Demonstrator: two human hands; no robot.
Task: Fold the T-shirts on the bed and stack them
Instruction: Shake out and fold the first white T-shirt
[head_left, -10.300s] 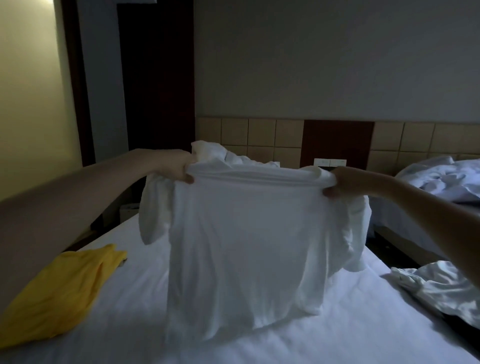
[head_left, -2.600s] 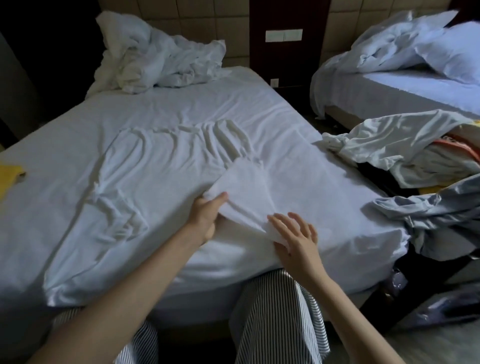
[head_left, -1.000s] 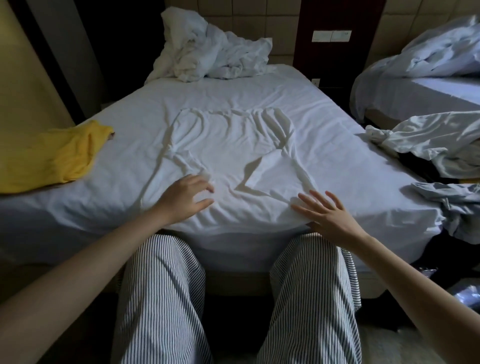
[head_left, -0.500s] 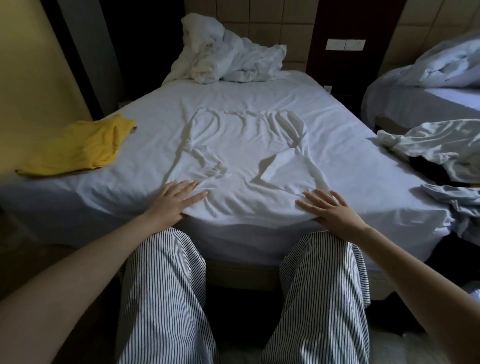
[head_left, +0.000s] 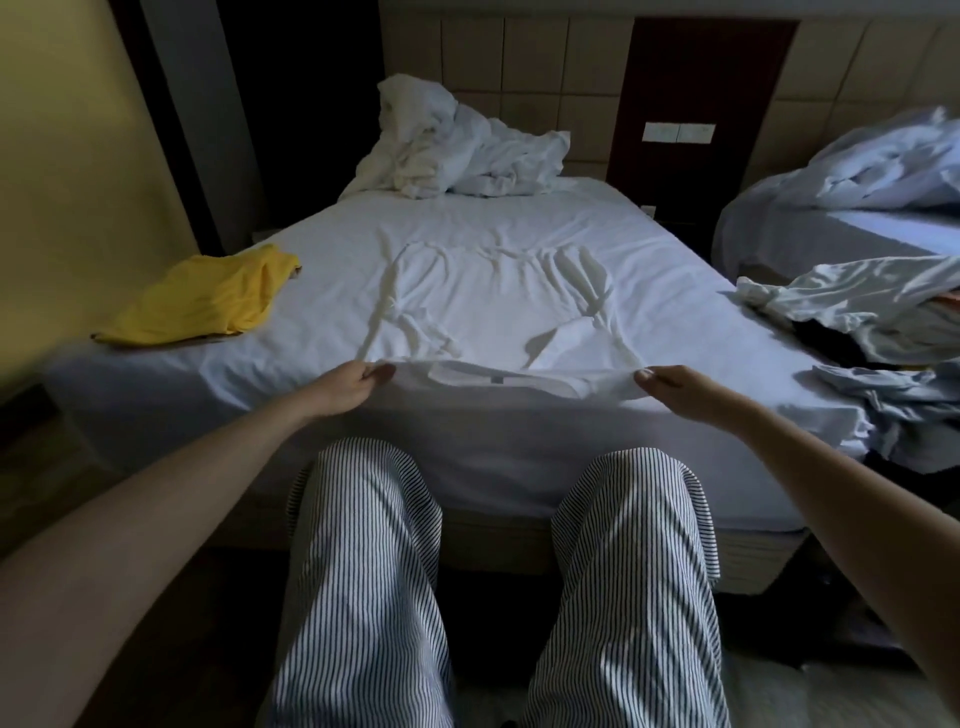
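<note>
Both hands pinch the white T-shirt (head_left: 488, 312) at its near collar edge: left hand (head_left: 349, 385), right hand (head_left: 680, 387); its length runs straight away from them.

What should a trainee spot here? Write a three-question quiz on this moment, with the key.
1. True or false: the left hand and the right hand each pinch the near edge of the white T-shirt.
2. Where does the yellow garment lie? A: on the left side of the bed. B: on the floor. C: on top of the white T-shirt.
3. Fill in: the white T-shirt lies spread out with its collar end pointing ___ the person.

Key: 1 true; 2 A; 3 toward.
</note>
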